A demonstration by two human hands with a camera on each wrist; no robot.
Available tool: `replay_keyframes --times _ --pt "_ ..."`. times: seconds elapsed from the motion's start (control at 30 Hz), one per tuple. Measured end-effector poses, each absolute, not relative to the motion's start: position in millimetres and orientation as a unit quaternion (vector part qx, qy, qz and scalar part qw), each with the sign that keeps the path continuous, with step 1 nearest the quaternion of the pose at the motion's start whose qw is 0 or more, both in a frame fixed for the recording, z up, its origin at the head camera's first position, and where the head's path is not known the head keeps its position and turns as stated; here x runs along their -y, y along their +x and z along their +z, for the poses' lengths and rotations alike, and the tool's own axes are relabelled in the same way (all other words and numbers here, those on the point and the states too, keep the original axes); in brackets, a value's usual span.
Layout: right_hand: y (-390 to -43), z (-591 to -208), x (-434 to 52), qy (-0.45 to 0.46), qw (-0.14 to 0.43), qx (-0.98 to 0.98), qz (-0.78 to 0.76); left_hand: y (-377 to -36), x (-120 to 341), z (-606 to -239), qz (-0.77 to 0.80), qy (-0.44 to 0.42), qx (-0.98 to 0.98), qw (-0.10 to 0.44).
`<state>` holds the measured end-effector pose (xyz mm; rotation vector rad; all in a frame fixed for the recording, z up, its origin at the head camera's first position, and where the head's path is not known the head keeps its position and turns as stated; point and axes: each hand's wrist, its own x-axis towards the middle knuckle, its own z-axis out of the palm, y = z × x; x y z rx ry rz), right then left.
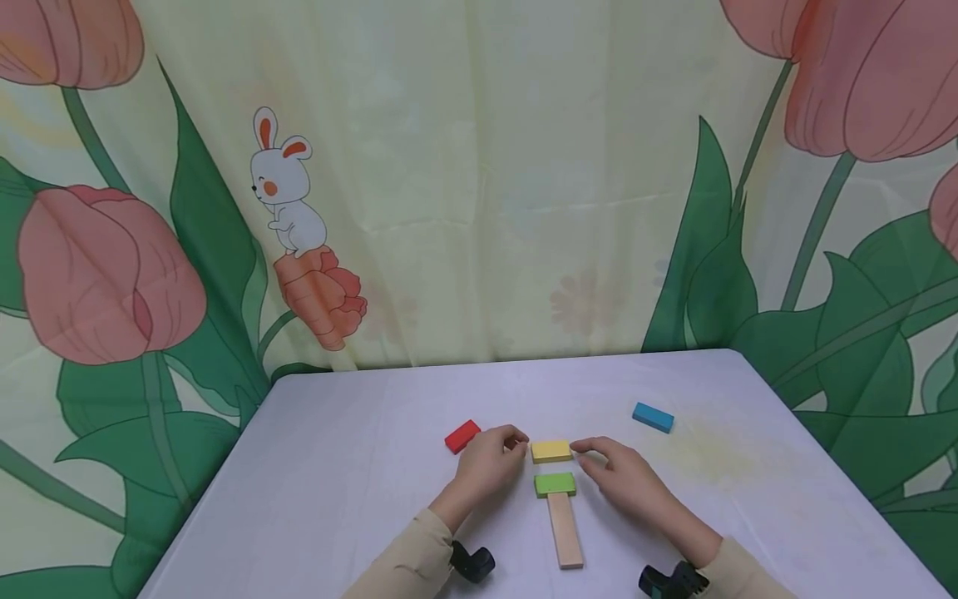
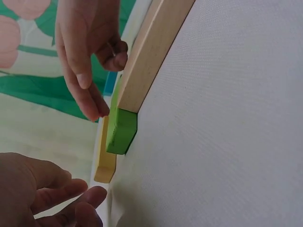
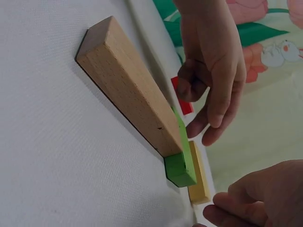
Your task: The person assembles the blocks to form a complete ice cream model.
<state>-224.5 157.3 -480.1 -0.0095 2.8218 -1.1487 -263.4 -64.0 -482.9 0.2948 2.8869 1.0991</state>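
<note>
A yellow block (image 1: 551, 451) lies flat on the white desk (image 1: 337, 491), crosswise to the person, and both hands meet it at its short ends. The left hand (image 1: 490, 459) has its fingers (image 1: 515, 438) curled in against the block's left end, thumb and forefinger tips at the edge. The right hand (image 1: 621, 472) reaches its fingertips to the block's right end in the same way (the head view shows contact at both ends, though whether either hand truly pinches the block or merely steadies it cannot be told). From the left wrist view the right hand's fingers (image 2: 90, 97) point down just beside the yellow block (image 2: 105, 161); from the right wrist view the left hand's fingers (image 3: 215, 120) hang loosely bent near the yellow block (image 3: 199, 177).

Just nearer the person lies a green block (image 1: 555, 483), parallel to the yellow one and close to it with a narrow gap between. A long plain wooden block (image 1: 565, 530) runs from the green block's near edge toward the person, its far end touching the green one.

A red block (image 1: 461, 436) lies just left of the left hand. A blue block (image 1: 653, 417) lies well apart to the right. A flowered curtain (image 1: 479, 183) with a rabbit hangs behind the desk.
</note>
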Motion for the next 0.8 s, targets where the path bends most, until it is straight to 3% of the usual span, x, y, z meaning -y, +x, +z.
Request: replay_keyframes --times 0.8 --pt "-225.5 -478.8 -154.7 -0.02 0.073 -0.917 -0.391 -251.4 67.7 -485.0 0.378 0.116 -0.916 0.063"
